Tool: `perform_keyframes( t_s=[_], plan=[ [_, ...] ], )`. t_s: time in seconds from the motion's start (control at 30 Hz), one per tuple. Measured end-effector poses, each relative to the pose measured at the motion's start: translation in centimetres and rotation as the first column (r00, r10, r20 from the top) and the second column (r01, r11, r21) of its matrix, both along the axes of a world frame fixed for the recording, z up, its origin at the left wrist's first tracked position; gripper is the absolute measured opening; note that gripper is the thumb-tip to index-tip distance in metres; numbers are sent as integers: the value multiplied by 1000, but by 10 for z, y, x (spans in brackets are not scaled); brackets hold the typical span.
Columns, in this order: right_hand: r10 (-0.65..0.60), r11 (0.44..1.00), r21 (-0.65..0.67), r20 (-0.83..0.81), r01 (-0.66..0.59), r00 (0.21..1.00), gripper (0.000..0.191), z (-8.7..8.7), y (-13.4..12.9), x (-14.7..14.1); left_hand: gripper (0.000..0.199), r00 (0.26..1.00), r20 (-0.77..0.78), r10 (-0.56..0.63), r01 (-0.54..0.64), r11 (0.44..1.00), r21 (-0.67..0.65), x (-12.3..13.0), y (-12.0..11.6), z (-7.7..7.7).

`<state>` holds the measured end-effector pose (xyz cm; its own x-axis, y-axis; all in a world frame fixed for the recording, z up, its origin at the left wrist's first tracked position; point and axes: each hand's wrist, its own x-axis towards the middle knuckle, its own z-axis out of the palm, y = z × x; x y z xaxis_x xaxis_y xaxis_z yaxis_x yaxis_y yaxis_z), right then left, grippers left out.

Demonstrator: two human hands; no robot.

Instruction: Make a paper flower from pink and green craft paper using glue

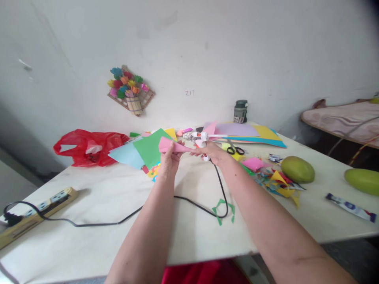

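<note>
- We locate the pink paper cone point(165, 145) above the white tabletop point(201, 236), wide end leftward, narrow tip rightward.
- We see the left hand point(172, 159) gripping the cone, its fingers curled round it.
- We see the right hand point(212, 152) wrapped about a white plastic glue gun point(203, 136), its fingertips at the cone's narrow tip (whether they pinch it, we cannot tell).
- We trace the thin black cord point(100, 225) from the gun past a jagged green paper strip point(232, 215), behind the left forearm point(148, 221), to a long beige power strip point(71, 193).
- Beyond the left hand, we note a flat green paper sheet point(149, 152) overlapping a pale blue one point(127, 156).
- Rightward, we find black-handled scissors point(236, 150), then multicoloured paper scraps point(280, 184) beside a green oval fruit point(297, 169).
</note>
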<state>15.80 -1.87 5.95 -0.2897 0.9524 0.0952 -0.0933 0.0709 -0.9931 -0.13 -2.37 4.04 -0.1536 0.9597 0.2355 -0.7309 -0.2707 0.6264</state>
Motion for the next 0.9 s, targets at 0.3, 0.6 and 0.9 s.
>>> perform_keyframes(
  t_s=[0.3,0.6,0.9],
  plan=[
    [-75,997,-33,-36,74,997,33,-1,4,-2,20,999,-24,31,-33,996,-82,2,3,-1],
    [-214,971,128,98,201,972,23,4,5,12,27,982,-56,180,-188,954,-234,-2,6,-3],
    [64,989,105,315,-102,947,31,18,-9,38,34,948,-158,276,-313,901,-300,-2,4,-3]
  ],
)
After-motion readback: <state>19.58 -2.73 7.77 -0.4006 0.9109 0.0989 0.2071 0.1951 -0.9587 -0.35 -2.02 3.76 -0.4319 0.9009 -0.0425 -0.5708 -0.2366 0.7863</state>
